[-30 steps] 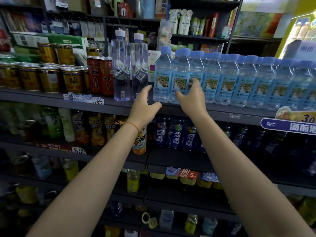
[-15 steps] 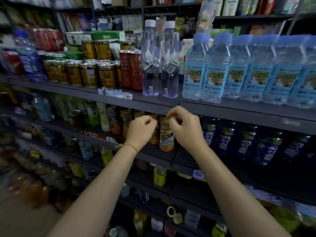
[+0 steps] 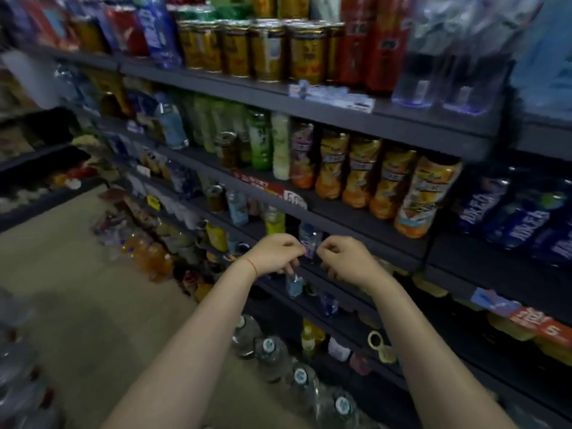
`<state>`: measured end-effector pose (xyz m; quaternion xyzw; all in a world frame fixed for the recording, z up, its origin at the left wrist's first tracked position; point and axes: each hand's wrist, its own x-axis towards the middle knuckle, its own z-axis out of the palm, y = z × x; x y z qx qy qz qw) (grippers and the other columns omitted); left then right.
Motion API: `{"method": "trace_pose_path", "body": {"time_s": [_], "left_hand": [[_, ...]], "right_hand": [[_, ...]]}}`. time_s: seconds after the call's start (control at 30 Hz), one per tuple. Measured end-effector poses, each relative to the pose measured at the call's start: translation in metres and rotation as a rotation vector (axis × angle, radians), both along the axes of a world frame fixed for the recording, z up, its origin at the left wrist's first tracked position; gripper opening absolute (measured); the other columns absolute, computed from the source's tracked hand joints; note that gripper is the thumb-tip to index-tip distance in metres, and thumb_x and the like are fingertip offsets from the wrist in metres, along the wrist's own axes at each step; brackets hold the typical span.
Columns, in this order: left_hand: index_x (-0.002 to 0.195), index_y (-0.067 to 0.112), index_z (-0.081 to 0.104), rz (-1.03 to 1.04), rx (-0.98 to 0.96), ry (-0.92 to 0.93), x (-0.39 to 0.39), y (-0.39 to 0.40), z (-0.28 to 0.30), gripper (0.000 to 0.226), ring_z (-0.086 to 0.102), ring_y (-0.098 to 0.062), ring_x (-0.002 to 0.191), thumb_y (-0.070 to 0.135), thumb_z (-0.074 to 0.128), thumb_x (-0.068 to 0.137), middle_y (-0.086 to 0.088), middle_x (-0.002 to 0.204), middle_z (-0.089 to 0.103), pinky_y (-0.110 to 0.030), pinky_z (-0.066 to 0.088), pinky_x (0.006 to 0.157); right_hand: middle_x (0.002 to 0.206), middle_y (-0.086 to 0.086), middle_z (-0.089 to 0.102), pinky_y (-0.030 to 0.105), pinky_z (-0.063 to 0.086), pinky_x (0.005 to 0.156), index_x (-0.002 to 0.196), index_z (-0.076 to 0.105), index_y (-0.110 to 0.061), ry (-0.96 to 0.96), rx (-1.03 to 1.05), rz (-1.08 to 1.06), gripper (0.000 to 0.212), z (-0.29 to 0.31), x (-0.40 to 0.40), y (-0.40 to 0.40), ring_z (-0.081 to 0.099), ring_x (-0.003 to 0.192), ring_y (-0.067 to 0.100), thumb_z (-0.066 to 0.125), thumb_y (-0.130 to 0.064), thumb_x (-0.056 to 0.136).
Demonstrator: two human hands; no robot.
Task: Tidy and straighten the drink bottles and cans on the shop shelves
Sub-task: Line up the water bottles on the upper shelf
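The fingers [image 3: 291,247] of the left hand [image 3: 274,253] are curled in narrow, empty as far as the blur lets one tell; those of the right hand [image 3: 348,258] are curled the same way, and whether they pinch anything cannot be told. Between the two hands, just behind the fingers, stands a small clear bottle [image 3: 309,239] on a dark shelf [image 3: 346,218]. Above the fingers runs a row of orange juice bottles [image 3: 362,168]; higher still, gold cans [image 3: 266,48]. Below the fingers, large water jugs [image 3: 272,348] sit on the floor.
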<state>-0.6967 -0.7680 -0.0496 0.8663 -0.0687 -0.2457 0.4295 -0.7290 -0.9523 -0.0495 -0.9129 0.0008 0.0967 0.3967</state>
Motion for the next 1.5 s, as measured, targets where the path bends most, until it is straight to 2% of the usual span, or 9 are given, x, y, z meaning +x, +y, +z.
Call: {"method": "trace_pose_path", "body": {"time_s": [0.27,0.4,0.53,0.8,0.93,1.03,1.23,1.33,1.5], "left_hand": [[0.101,0.019,0.069,0.174,-0.142,-0.079,0.094,0.210,-0.002,0.020,0.071,-0.016,0.073,0.030,0.053,0.100,-0.002,0.091,0.072,-0.040,0.058,0.075],[0.101,0.015,0.070,0.302,-0.192,-0.132,0.148,0.304,0.012,0.019,0.068,-0.016,0.071,0.026,0.054,0.100,-0.006,0.091,0.073,-0.030,0.054,0.066],[0.098,0.017,0.069,0.348,-0.267,-0.155,0.203,0.364,0.021,0.018,0.068,-0.018,0.070,0.027,0.054,0.100,-0.009,0.091,0.073,-0.026,0.054,0.060],[0.100,0.010,0.067,0.343,-0.263,-0.243,0.322,0.431,0.025,0.019,0.063,-0.016,0.062,0.018,0.050,0.101,-0.008,0.083,0.069,-0.022,0.051,0.053],[0.104,0.011,0.067,0.264,-0.213,-0.226,0.382,0.450,0.029,0.018,0.064,-0.016,0.065,0.017,0.050,0.101,-0.012,0.094,0.071,-0.024,0.054,0.058],[0.114,0.016,0.063,0.240,-0.259,-0.212,0.415,0.460,0.025,0.018,0.067,-0.014,0.073,0.016,0.052,0.099,-0.008,0.102,0.070,-0.018,0.053,0.057],[0.117,0.023,0.062,0.178,-0.398,-0.137,0.451,0.473,0.012,0.021,0.070,-0.020,0.094,0.020,0.056,0.097,-0.008,0.107,0.068,-0.041,0.059,0.080],[0.109,0.026,0.067,0.160,-0.542,-0.034,0.460,0.478,0.010,0.015,0.069,-0.017,0.095,0.024,0.058,0.098,-0.003,0.107,0.070,-0.032,0.058,0.076],[0.109,0.026,0.070,0.115,-0.732,0.301,0.455,0.478,-0.003,0.026,0.068,-0.017,0.099,0.044,0.056,0.097,0.002,0.105,0.073,-0.037,0.056,0.090]], "right_hand": [[0.085,-0.003,0.070,0.035,0.056,0.071,0.092,0.069,-0.021,-0.083,0.039,-0.023,0.016,0.001,0.114,0.215,0.068,0.078,0.018,0.055,-0.024,0.099],[0.103,-0.002,0.065,0.030,0.048,0.072,0.107,0.063,-0.025,-0.103,0.129,-0.064,0.012,0.007,0.171,0.314,0.063,0.093,0.019,0.055,-0.025,0.099],[0.112,-0.004,0.059,0.031,0.048,0.080,0.126,0.055,-0.021,-0.149,0.153,-0.169,0.029,0.019,0.228,0.375,0.059,0.101,0.016,0.056,-0.023,0.098],[0.124,-0.001,0.049,0.030,0.044,0.089,0.141,0.039,-0.014,-0.281,0.290,-0.368,0.060,0.015,0.381,0.441,0.051,0.110,0.014,0.067,-0.012,0.089],[0.140,0.009,0.050,0.045,0.050,0.102,0.145,0.035,-0.013,-0.287,0.317,-0.525,0.076,0.009,0.453,0.451,0.054,0.127,0.027,0.078,-0.024,0.083],[0.133,0.009,0.057,0.046,0.053,0.098,0.134,0.042,-0.013,-0.358,0.281,-0.608,0.069,0.004,0.480,0.458,0.058,0.121,0.026,0.081,-0.031,0.079],[0.118,0.003,0.063,0.038,0.056,0.087,0.119,0.051,-0.016,-0.445,0.243,-0.720,0.064,-0.002,0.488,0.474,0.064,0.106,0.019,0.086,-0.041,0.072],[0.100,-0.005,0.068,0.023,0.055,0.071,0.108,0.058,-0.021,-0.434,0.329,-0.758,0.045,0.002,0.468,0.488,0.067,0.086,0.005,0.084,-0.038,0.075],[0.089,-0.007,0.072,0.023,0.056,0.067,0.093,0.065,-0.028,-0.347,0.367,-0.639,0.018,0.005,0.433,0.534,0.070,0.080,0.006,0.079,-0.032,0.082]]}}
